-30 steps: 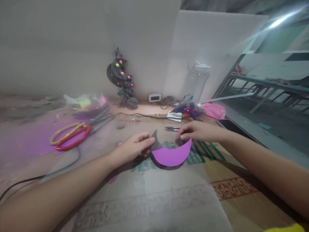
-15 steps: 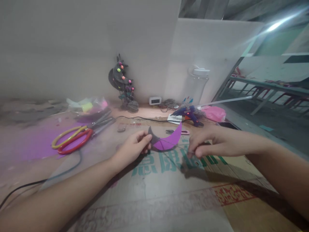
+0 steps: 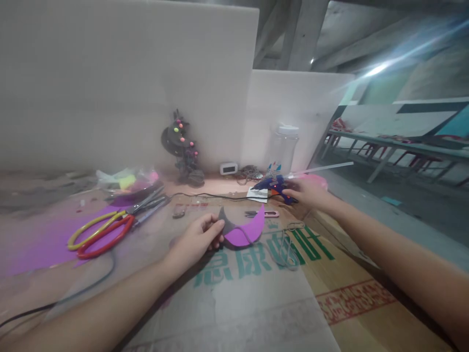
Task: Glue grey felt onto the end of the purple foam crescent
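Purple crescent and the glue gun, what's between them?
Small pink-handled snips lie between the purple crescent and the glue gun, in the head view.

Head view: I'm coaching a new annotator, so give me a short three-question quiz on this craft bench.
1. True or false: the left hand pinches the purple crescent at its dark end.
2. The right hand is at which thing? A small clock, B glue gun, C water bottle.
3. Fill in: the red and yellow scissors lie to the ____ of the left hand.
Key: 1 true; 2 B; 3 left.
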`<control>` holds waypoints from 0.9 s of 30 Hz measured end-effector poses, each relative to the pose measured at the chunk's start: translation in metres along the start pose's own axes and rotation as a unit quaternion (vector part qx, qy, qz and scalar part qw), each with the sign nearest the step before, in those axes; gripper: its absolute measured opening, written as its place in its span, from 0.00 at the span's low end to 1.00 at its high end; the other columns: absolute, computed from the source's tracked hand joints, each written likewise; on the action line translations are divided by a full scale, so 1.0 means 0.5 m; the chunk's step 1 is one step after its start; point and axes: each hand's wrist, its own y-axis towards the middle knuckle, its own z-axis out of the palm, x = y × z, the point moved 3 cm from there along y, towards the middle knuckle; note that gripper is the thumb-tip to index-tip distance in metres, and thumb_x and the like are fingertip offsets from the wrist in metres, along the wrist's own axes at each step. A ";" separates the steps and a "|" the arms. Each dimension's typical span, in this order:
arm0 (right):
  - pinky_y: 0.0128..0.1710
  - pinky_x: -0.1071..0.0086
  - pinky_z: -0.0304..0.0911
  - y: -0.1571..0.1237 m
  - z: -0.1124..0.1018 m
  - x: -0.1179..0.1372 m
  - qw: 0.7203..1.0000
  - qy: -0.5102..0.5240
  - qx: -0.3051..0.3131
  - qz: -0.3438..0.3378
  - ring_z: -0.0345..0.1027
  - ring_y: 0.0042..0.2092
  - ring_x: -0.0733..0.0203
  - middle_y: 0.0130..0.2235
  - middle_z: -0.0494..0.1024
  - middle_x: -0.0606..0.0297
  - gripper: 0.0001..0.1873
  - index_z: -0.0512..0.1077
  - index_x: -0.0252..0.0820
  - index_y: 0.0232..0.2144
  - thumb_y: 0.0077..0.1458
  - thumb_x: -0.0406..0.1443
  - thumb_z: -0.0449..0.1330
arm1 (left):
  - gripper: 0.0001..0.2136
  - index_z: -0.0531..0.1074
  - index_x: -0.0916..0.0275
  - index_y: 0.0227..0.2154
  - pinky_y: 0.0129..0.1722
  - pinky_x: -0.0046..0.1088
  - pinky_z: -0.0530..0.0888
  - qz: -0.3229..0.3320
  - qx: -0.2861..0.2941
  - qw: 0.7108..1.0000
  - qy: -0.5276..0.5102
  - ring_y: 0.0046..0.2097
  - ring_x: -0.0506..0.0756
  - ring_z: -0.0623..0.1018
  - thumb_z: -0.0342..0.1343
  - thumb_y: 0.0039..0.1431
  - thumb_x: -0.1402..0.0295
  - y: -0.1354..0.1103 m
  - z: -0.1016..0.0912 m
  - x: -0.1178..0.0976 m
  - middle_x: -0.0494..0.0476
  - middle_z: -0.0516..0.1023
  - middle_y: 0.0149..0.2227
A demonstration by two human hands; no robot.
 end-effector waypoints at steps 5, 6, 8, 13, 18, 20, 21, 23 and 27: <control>0.44 0.63 0.67 0.001 0.077 -0.006 0.997 0.072 -0.006 0.042 0.73 0.44 0.52 0.46 0.78 0.54 0.21 0.72 0.37 0.45 0.53 0.44 0.59 | 0.12 0.64 0.61 0.29 0.22 0.21 0.63 -0.012 0.000 1.000 0.008 0.22 0.47 0.68 0.51 0.58 0.57 -0.002 -0.001 0.000 0.46 0.71 0.21; 0.45 0.62 0.66 -0.001 0.085 -0.007 0.995 0.083 -0.013 0.052 0.72 0.45 0.52 0.47 0.78 0.54 0.22 0.71 0.37 0.47 0.52 0.44 0.59 | 0.12 0.64 0.61 0.29 0.22 0.21 0.63 -0.010 0.002 1.000 0.009 0.22 0.47 0.68 0.51 0.58 0.57 -0.003 -0.001 0.000 0.46 0.71 0.21; 0.45 0.63 0.66 -0.004 0.090 -0.005 0.992 0.103 -0.028 0.068 0.72 0.45 0.53 0.47 0.77 0.55 0.24 0.69 0.39 0.49 0.51 0.43 0.60 | 0.11 0.63 0.61 0.28 0.23 0.22 0.63 -0.004 0.007 1.000 0.008 0.22 0.47 0.67 0.51 0.58 0.58 -0.003 -0.001 -0.001 0.46 0.70 0.20; 0.34 0.66 0.66 -0.009 0.054 0.009 0.984 0.136 -0.033 0.108 0.72 0.33 0.55 0.32 0.79 0.59 0.17 0.73 0.37 0.39 0.53 0.43 0.57 | 0.11 0.63 0.61 0.28 0.23 0.22 0.63 0.001 0.017 1.000 0.006 0.22 0.47 0.67 0.52 0.57 0.58 -0.001 -0.001 -0.004 0.46 0.70 0.20; 0.29 0.67 0.64 -0.053 0.010 0.056 0.978 0.171 0.007 0.119 0.68 0.25 0.58 0.19 0.72 0.63 0.16 0.71 0.39 0.26 0.55 0.44 0.52 | 0.12 0.61 0.60 0.27 0.24 0.22 0.63 -0.006 0.026 1.000 0.009 0.23 0.47 0.68 0.51 0.58 0.58 -0.005 -0.002 -0.003 0.47 0.71 0.22; 0.33 0.66 0.65 -0.086 0.001 0.083 0.977 0.187 0.019 0.104 0.70 0.28 0.58 0.22 0.74 0.63 0.15 0.71 0.41 0.25 0.56 0.43 0.52 | 0.12 0.60 0.60 0.26 0.24 0.22 0.63 -0.003 0.033 0.999 0.006 0.23 0.47 0.68 0.51 0.59 0.58 -0.006 -0.002 -0.004 0.46 0.70 0.21; 0.34 0.66 0.66 -0.104 0.000 0.098 0.975 0.205 0.025 0.086 0.70 0.30 0.56 0.24 0.75 0.63 0.15 0.71 0.42 0.26 0.56 0.44 0.52 | 0.12 0.61 0.60 0.26 0.24 0.22 0.63 -0.002 0.034 0.999 0.009 0.23 0.47 0.68 0.51 0.59 0.59 -0.007 -0.002 -0.005 0.46 0.70 0.22; 0.36 0.64 0.66 -0.136 0.002 0.126 0.968 0.242 0.052 0.042 0.72 0.34 0.54 0.29 0.77 0.63 0.15 0.73 0.43 0.32 0.56 0.47 0.53 | 0.11 0.61 0.60 0.27 0.23 0.22 0.62 -0.006 0.032 0.999 0.009 0.23 0.47 0.68 0.51 0.59 0.59 -0.009 -0.002 -0.008 0.46 0.70 0.22; 0.39 0.60 0.68 -0.175 0.024 0.161 0.959 0.255 0.123 0.024 0.73 0.37 0.51 0.34 0.79 0.61 0.16 0.74 0.46 0.33 0.53 0.49 0.57 | 0.11 0.62 0.61 0.27 0.24 0.22 0.62 -0.004 0.030 0.999 0.022 0.23 0.47 0.67 0.50 0.60 0.60 -0.014 0.000 -0.016 0.46 0.69 0.22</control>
